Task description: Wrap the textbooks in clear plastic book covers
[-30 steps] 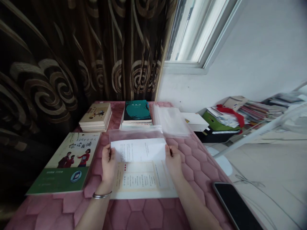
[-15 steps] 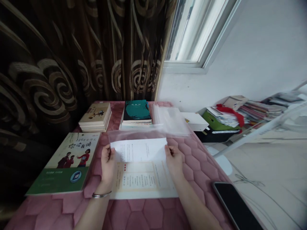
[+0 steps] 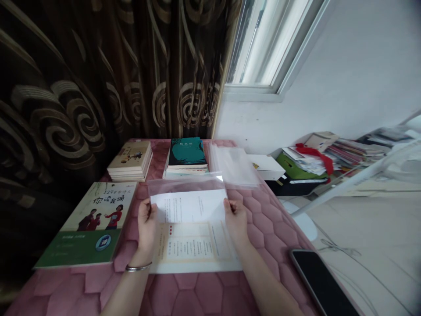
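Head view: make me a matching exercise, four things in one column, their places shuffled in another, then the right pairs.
Things
1. Dark rectangular phone
2. White rectangular printed paper
3. Large green-and-cream paper book
4. Teal-covered rectangular book

Places
A. Lying left of the left hand
B. Between the stack of tan-covered books and the clear plastic sleeves
C. At the near right of the pink hexagon-quilted cover
D. Held between the left hand and the right hand

Pairs: 1-C, 2-D, 3-A, 4-B
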`<state>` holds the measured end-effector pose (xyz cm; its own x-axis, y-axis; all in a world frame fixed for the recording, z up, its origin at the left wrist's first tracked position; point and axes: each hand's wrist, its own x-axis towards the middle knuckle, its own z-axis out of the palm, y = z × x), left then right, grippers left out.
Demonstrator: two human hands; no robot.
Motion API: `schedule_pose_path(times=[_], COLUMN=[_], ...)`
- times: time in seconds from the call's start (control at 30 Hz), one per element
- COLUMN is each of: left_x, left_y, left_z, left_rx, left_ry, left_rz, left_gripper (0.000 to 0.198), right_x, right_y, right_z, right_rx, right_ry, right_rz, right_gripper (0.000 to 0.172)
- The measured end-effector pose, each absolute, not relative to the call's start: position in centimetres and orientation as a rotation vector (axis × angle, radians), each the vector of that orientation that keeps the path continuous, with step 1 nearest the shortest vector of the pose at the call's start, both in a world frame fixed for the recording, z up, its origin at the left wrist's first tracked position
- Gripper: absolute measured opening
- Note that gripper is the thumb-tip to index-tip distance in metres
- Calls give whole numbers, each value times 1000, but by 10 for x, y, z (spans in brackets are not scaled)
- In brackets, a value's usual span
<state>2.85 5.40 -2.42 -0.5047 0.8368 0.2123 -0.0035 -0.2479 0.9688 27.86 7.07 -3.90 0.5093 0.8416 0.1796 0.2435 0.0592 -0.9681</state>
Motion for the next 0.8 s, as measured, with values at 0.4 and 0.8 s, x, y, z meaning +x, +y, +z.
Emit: schedule_pose_path(times=[0.4,0.8], left_x=[31,29], left_y=[54,55], left_z=[-26,-29], left_rx=[1003,990], left_ry=[1424,1405], left_rz=[1846,1841], left_gripper=[16,19], right_x=[283,281], right_y=[64,68], right_z=[-34,-28], right_rx=[-1441,-1490], right_ry=[-1002,-1031], right_rz=[589,591], right_gripper=[44,47])
